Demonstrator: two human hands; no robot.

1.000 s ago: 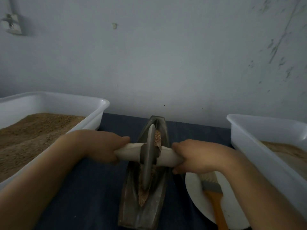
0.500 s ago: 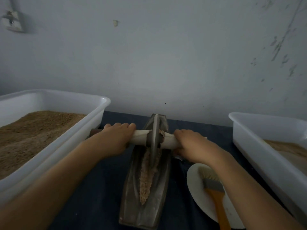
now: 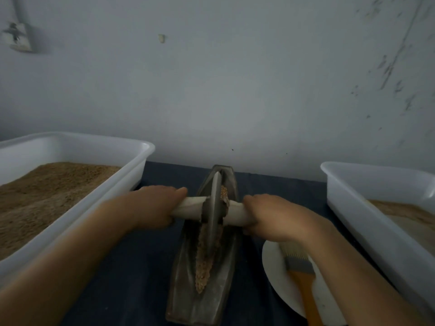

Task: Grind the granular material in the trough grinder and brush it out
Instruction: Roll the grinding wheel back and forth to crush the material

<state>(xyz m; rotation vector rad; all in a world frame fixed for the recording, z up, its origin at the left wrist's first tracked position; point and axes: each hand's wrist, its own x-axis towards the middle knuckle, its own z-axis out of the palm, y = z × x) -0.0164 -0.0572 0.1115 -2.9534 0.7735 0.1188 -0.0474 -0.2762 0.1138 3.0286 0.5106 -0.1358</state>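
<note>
A dark boat-shaped trough grinder [image 3: 186,292] lies lengthwise on the dark cloth in the middle. Brown granular material [image 3: 204,262] fills its groove. A metal grinding wheel [image 3: 213,208] stands upright in the groove on a pale axle handle [image 3: 190,209]. My left hand [image 3: 155,207] grips the axle's left end and my right hand [image 3: 270,216] grips its right end. A brush [image 3: 301,274] with an orange handle lies on a white plate [image 3: 273,267] to the right of the trough, partly under my right forearm.
A white tub [image 3: 131,165] heaped with brown granules stands at the left. Another white tub [image 3: 353,201] with a thinner layer stands at the right. A grey wall rises just behind the table.
The wheel rolled away to the trough's far end half a second ago and has now come back toward me to about the middle. Both hands kept hold of the axle.
</note>
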